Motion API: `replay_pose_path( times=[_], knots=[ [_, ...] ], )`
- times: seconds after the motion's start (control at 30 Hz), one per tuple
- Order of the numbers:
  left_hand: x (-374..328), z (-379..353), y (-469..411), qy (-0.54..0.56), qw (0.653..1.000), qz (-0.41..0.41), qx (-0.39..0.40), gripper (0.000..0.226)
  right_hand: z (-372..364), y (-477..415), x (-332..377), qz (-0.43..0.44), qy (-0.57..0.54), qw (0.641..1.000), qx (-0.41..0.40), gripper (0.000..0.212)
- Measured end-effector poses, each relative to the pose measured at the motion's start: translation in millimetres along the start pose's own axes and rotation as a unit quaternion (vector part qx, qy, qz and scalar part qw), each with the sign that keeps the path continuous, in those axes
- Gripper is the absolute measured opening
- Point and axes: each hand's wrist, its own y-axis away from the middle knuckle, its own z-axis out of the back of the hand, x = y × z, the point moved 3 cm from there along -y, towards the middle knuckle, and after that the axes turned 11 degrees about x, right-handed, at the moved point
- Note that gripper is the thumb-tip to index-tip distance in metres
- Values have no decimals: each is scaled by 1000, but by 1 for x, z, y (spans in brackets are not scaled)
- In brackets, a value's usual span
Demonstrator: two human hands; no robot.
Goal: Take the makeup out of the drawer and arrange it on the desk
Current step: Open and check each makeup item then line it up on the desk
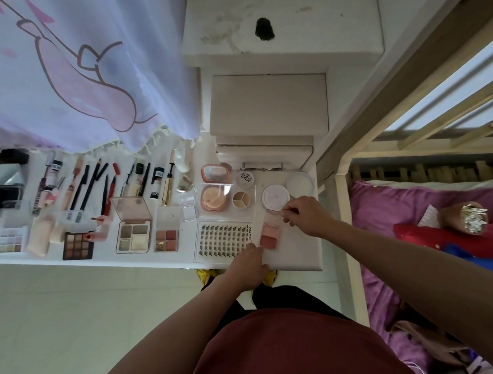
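Note:
A small two-pan pink blush palette (270, 234) lies on the white desk (296, 253) near its right end, its clear lid (274, 215) raised at the far side. My right hand (306, 216) pinches the edge of that lid. My left hand (249, 263) reaches over the desk's front edge, and its curled fingers hold the palette's near left corner. A clear tray of false lashes (223, 239) lies just left of the palette. Behind them sit round compacts (275, 197) and a white drawer unit with a metal handle (262, 166).
Palettes (133, 237), pencils, brushes and tubes (167, 184) lie in rows across the desk's left and middle. A lilac printed curtain (76, 81) hangs over the back. A bed frame post (344, 211) and pink bedding (380, 210) stand close on the right.

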Motion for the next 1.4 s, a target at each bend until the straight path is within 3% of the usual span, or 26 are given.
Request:
replay_pose_path(
  times=[0.2, 0.47, 0.83, 1.13, 1.4],
  knots=[
    [-1, -1, 2, -10, 999, -17, -41, 48, 4, -3, -2, 1, 17, 1000, 3, 17],
    [-1, -1, -3, -36, 999, 1, 4, 44, 3, -7, -4, -2, 8, 1000, 10, 17],
    [-8, -2, -6, -54, 998, -12, -7, 48, 2, -10, -5, -7, -18, 1000, -3, 16],
    [-6, 0, -9, 42, 999, -18, -12, 49, 3, -14, -7, -18, -35, 999, -2, 15],
    [-7, -1, -2, 34, 999, -31, -29, 54, 6, -15, -7, -23, -29, 999, -7, 13]
  ],
)
